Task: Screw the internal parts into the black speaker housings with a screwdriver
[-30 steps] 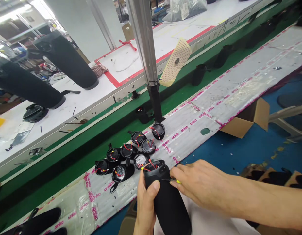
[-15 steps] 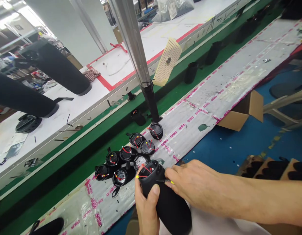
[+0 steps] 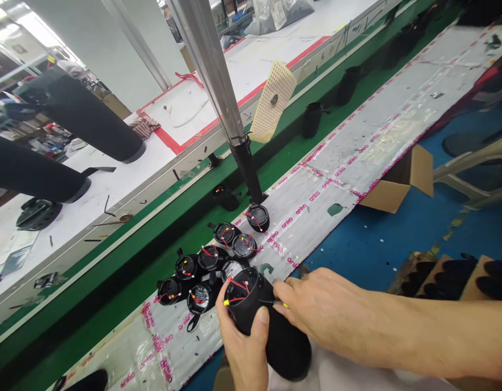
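Observation:
My left hand [image 3: 245,345] is wrapped round a black cylindrical speaker housing [image 3: 287,347], its thumb along the near side. The housing is tilted, with its open end up and to the left. Red wires [image 3: 240,293] show in the opening, one ending in a yellow connector at the rim. My right hand [image 3: 316,304] is closed on a thin tool [image 3: 268,302] with a dark tip and a bit of yellow by the fingers. That tip meets the housing's side just below the rim; the rest of the tool is hidden in my grip.
Several similar housings [image 3: 200,297] with red wires stand grouped on the plastic-covered ledge [image 3: 287,220]. Behind runs a green conveyor [image 3: 124,271] carrying more black housings. A metal post [image 3: 210,70] rises beside the group. An open cardboard box [image 3: 387,195] and boxed black cylinders [image 3: 450,277] are at the right.
The housing has tipped slightly, so its opening faces me more and its lower end is higher. My left hand has moved a little left with it. The tool stays at its side.

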Available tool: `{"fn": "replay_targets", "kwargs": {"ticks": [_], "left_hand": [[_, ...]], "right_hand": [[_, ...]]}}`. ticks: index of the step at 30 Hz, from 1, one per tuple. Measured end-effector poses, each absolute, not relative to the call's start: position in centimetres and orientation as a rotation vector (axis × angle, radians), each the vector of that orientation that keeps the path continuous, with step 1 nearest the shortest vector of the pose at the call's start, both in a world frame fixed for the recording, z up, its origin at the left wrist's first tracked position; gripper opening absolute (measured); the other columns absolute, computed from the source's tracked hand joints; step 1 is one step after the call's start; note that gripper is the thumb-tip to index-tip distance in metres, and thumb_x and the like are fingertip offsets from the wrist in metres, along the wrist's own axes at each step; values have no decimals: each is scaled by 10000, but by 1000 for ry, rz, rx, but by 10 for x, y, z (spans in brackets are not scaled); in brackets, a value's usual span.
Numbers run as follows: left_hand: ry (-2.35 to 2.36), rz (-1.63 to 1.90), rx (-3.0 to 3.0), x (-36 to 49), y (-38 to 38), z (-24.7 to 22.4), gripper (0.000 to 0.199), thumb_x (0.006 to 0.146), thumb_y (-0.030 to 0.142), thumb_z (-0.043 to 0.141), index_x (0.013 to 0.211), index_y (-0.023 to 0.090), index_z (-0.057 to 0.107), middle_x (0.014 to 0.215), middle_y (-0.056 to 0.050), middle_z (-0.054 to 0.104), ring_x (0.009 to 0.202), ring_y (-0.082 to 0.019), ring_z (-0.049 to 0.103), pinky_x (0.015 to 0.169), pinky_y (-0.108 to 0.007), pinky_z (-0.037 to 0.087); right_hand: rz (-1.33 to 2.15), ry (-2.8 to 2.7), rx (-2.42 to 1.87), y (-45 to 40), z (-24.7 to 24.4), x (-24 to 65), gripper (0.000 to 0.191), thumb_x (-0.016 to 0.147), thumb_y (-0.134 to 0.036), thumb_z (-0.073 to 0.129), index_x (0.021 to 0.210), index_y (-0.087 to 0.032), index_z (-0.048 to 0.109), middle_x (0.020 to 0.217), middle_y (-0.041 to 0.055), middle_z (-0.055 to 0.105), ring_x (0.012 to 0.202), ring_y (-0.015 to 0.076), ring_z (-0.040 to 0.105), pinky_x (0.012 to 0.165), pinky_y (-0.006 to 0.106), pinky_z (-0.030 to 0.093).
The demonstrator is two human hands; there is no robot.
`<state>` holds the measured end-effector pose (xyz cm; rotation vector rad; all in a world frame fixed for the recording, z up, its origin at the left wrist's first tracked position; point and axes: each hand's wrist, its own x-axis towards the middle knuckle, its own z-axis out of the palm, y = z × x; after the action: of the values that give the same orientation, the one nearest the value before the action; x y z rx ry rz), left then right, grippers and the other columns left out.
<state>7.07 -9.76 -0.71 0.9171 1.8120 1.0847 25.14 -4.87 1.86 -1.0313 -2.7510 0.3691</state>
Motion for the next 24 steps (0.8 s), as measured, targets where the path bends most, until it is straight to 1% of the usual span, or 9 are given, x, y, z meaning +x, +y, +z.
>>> {"fn": "replay_targets", "kwargs": {"ticks": [3,5,10,12,14,16,18,21,24], "left_hand": [[1973,1096,955,76,-96,-1,743,756,474,736,1398,239,446,1373,-128,555,1227,-332,563,1065,-488,428],[2047,1106,954,78,-95,1,736,747,449,739,1389,244,443,1375,-127,537,1231,-339,551,1057,-499,428],[2126,1097,981,76,-95,-2,777,740,452,750,1414,265,413,1381,-124,518,1256,-359,530,1106,-552,384],[2118,1105,986,74,-95,-4,751,757,460,739,1408,256,426,1382,-124,526,1254,-350,541,1095,-524,408],[2054,1128,955,73,-96,-7,726,778,494,719,1400,235,448,1358,-123,561,1227,-337,576,1052,-473,460],[1930,1169,883,72,-98,-11,754,794,554,693,1421,220,439,1331,-124,602,1201,-329,612,1022,-437,493],[1796,1190,799,72,-99,-15,810,803,618,661,1461,221,404,1316,-126,633,1179,-331,641,1001,-431,516],[1710,1190,743,72,-100,-19,866,788,647,670,1485,224,379,1317,-135,650,1162,-341,662,983,-441,536],[1723,1191,760,71,-100,-19,872,765,616,716,1469,220,389,1347,-145,629,1198,-347,642,1021,-450,510]], "right_hand": [[403,-2746,-1007,-49,19,250,113,992,-147,499,903,-213,478,743,-17,593,532,160,537,515,335,225],[398,-2740,-1007,-51,16,248,115,999,-160,495,898,-211,474,762,-9,599,549,159,547,520,332,245],[319,-2771,-1029,-57,7,238,114,933,-152,557,912,-228,475,796,3,589,569,184,538,504,360,201],[332,-2762,-1052,-56,7,236,104,945,-158,543,920,-233,475,797,4,592,567,192,531,504,374,183],[450,-2721,-1079,-53,11,236,81,1018,-211,466,942,-237,475,775,-6,595,568,197,535,518,380,206],[611,-2669,-1112,-48,18,238,166,1081,-273,355,970,-241,475,769,-13,604,593,201,557,554,377,252],[709,-2630,-1187,-46,25,240,233,1105,-313,288,982,-245,473,780,-9,618,632,205,584,595,372,279],[691,-2651,-1246,-47,28,242,229,1105,-328,297,963,-254,461,766,-11,621,629,213,590,593,374,251],[586,-2692,-1191,-51,26,242,159,1084,-283,368,951,-253,450,756,-20,612,602,204,577,571,379,200]]}}
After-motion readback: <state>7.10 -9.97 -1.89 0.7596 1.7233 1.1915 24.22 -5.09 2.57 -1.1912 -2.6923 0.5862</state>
